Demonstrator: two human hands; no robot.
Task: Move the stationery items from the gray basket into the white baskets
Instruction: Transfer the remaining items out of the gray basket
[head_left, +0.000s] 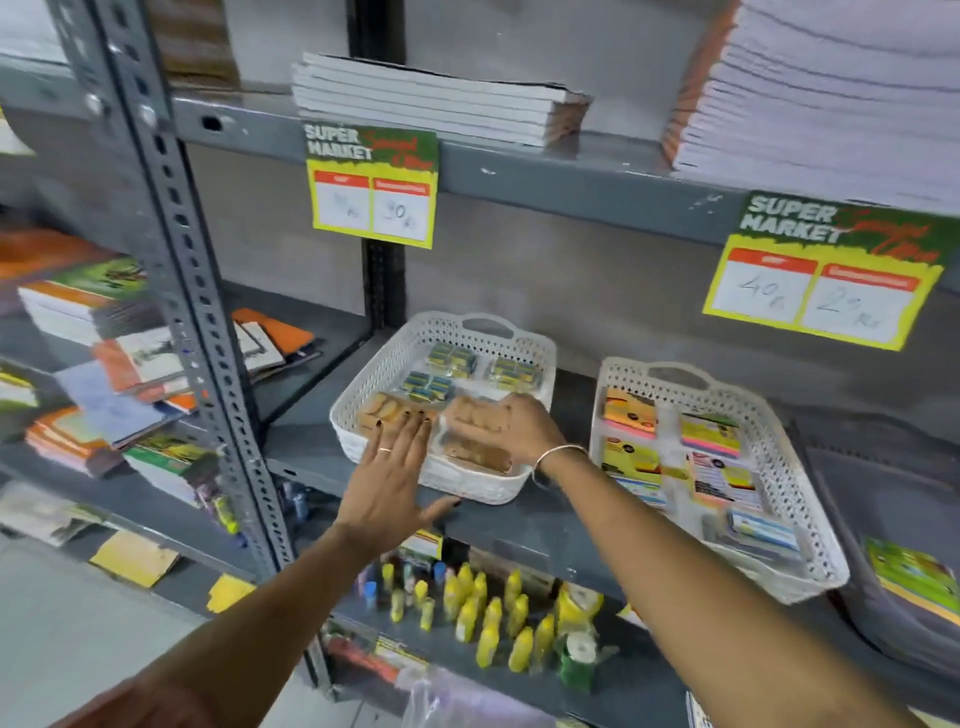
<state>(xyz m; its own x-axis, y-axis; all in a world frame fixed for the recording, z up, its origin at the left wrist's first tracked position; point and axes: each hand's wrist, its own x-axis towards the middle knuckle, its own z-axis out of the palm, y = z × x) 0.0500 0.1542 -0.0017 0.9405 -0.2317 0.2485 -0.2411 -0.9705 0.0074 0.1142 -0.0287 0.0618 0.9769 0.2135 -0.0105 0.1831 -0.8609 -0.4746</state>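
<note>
Two white perforated baskets stand on the grey shelf. The left white basket (363, 379) holds blue-and-yellow packs (451, 359) at the back and clear packs of brown pieces at the front. My right hand (511, 423) is closed on one clear pack of brown pieces (475, 415) just above the basket's front right part. My left hand (392, 480) lies flat, fingers spread, on the basket's front rim, touching another brown pack (384, 408). The right white basket (810, 525) holds colourful sticky-note packs (709, 434). No gray basket is in view.
Notebook stacks (441, 98) sit on the shelf above, with yellow price tags (374, 187) hanging from its edge. Yellow glue bottles (493, 613) fill the shelf below. A perforated steel post (187, 270) stands left, with stacked books (104, 332) beyond it.
</note>
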